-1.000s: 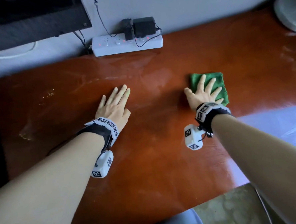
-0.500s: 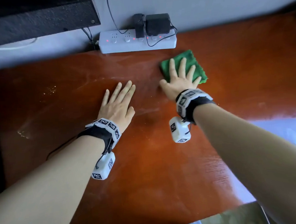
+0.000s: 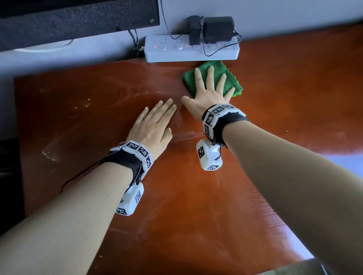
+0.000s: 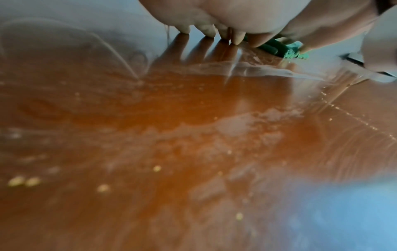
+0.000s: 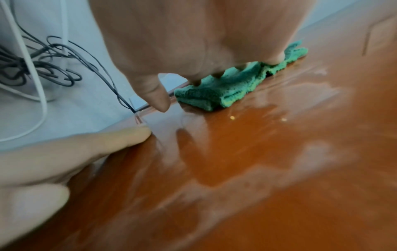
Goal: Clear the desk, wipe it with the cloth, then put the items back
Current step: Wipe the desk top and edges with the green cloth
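Note:
A folded green cloth (image 3: pixel 230 79) lies on the glossy red-brown desk (image 3: pixel 202 210) just in front of the power strip. My right hand (image 3: pixel 209 86) presses flat on the cloth with its fingers spread and straight. The right wrist view shows the same cloth (image 5: pixel 234 84) under the fingertips, with the thumb off it on the wood. To the cloth's left my left hand (image 3: pixel 154 124) rests flat on the bare desk, fingers straight, holding nothing. Past its fingertips (image 4: pixel 207 30) in the left wrist view a corner of the cloth (image 4: pixel 285 49) shows. Streaks and small crumbs mark the desk.
A white power strip (image 3: pixel 192 49) with black adapters and cables sits at the desk's back edge against the wall. A dark panel (image 3: pixel 67 19) hangs at the upper left. Crumbs (image 3: pixel 83 104) lie on the left part of the desk. Tangled cables (image 5: pixel 43 68) show behind the desk.
My right hand has pushed the cloth from the right part of the desk up and leftward to the power strip. The left hand has stayed flat in place.

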The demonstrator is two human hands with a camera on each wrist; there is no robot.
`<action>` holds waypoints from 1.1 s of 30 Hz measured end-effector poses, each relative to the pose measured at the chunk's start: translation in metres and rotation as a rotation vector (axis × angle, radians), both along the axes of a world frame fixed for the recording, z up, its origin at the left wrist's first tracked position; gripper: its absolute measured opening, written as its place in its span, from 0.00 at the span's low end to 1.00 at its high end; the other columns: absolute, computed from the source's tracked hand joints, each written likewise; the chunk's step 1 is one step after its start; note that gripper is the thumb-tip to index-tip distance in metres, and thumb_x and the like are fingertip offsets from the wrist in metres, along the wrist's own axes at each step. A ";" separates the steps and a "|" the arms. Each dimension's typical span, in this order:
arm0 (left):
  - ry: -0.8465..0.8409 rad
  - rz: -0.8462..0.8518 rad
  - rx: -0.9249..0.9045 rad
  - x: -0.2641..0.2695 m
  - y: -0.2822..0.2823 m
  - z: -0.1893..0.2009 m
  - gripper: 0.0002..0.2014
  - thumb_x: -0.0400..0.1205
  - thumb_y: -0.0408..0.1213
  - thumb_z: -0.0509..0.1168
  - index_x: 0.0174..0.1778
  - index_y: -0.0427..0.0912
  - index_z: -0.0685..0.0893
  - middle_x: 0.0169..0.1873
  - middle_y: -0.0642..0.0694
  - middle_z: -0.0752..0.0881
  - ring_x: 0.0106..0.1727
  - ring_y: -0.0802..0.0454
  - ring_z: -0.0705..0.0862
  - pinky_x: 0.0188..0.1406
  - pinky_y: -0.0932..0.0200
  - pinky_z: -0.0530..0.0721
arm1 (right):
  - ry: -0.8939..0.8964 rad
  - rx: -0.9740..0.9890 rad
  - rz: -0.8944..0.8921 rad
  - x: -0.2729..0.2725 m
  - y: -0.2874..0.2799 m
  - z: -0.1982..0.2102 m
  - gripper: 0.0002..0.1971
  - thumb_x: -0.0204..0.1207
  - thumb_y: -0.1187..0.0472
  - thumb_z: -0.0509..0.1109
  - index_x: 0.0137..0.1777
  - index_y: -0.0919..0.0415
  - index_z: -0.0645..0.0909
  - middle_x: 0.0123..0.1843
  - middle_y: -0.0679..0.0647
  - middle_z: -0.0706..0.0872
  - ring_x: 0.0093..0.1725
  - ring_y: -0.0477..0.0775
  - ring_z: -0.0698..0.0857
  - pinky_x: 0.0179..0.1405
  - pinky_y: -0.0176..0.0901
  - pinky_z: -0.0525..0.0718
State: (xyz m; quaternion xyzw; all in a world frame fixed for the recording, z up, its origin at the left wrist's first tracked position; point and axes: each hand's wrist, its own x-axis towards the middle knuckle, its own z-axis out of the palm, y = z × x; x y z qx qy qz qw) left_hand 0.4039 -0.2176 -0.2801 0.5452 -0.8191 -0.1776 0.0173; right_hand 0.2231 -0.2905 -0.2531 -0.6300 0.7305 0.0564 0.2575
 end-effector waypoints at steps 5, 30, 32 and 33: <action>0.008 0.030 0.012 0.008 0.003 0.001 0.31 0.86 0.41 0.54 0.87 0.50 0.54 0.87 0.56 0.51 0.87 0.55 0.50 0.86 0.48 0.48 | -0.047 -0.017 0.017 0.022 -0.016 0.003 0.45 0.71 0.37 0.59 0.87 0.42 0.44 0.89 0.49 0.38 0.86 0.68 0.36 0.78 0.77 0.36; 0.032 0.055 0.013 0.006 0.004 0.001 0.30 0.86 0.40 0.55 0.87 0.51 0.57 0.86 0.56 0.53 0.87 0.56 0.51 0.86 0.47 0.48 | -0.033 -0.071 -0.088 -0.022 -0.017 0.004 0.42 0.72 0.39 0.61 0.85 0.47 0.52 0.89 0.48 0.45 0.86 0.67 0.41 0.80 0.76 0.41; 0.024 0.052 0.015 0.007 0.004 0.001 0.30 0.87 0.40 0.55 0.87 0.49 0.57 0.87 0.55 0.53 0.87 0.55 0.50 0.86 0.47 0.49 | -0.038 -0.093 0.027 -0.003 -0.009 0.004 0.42 0.71 0.39 0.62 0.85 0.46 0.53 0.89 0.48 0.45 0.86 0.67 0.42 0.80 0.76 0.41; 0.014 0.055 0.014 0.008 0.004 0.002 0.30 0.87 0.40 0.55 0.87 0.48 0.57 0.87 0.54 0.53 0.87 0.55 0.51 0.86 0.47 0.49 | -0.041 -0.098 0.091 0.008 -0.003 0.003 0.42 0.71 0.38 0.62 0.85 0.45 0.53 0.89 0.47 0.45 0.86 0.66 0.42 0.80 0.76 0.40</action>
